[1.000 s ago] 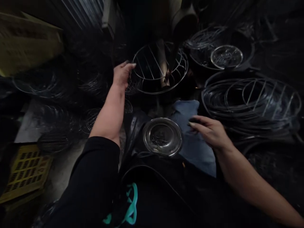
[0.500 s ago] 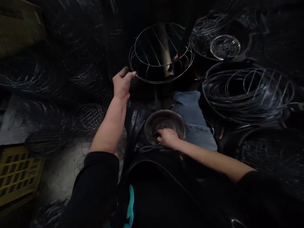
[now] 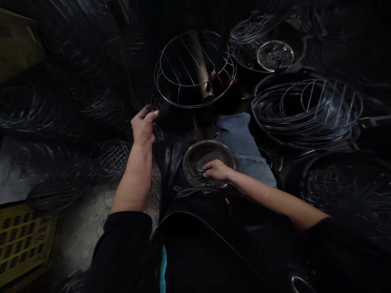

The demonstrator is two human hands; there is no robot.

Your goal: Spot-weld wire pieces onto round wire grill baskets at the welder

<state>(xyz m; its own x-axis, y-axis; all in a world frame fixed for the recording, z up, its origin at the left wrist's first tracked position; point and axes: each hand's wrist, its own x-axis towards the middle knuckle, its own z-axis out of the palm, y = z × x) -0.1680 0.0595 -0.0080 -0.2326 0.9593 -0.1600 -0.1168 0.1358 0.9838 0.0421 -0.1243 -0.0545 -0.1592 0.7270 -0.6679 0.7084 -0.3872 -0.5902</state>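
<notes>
My right hand point(image 3: 217, 170) reaches into a round steel bowl point(image 3: 195, 156) on my lap, fingers curled over small metal pieces inside; what they pinch is too small to name. My left hand point(image 3: 143, 126) is stretched forward to the left, fingers bent around the edge of a small round wire grid point(image 3: 152, 103). Just beyond it stands a large round wire frame point(image 3: 195, 69) with parallel bars. A blue cloth point(image 3: 241, 142) lies beside the bowl.
Coils of dark wire with a wire frame on top point(image 3: 308, 110) lie at the right. A second steel bowl point(image 3: 275, 55) sits at the back right. Round wire grids point(image 3: 110, 156) litter the floor at left. A yellow crate point(image 3: 21, 240) is at the lower left.
My right hand went from above the blue cloth into the steel bowl. My left hand let go of the large wire frame's rim and dropped lower left onto a small wire grid.
</notes>
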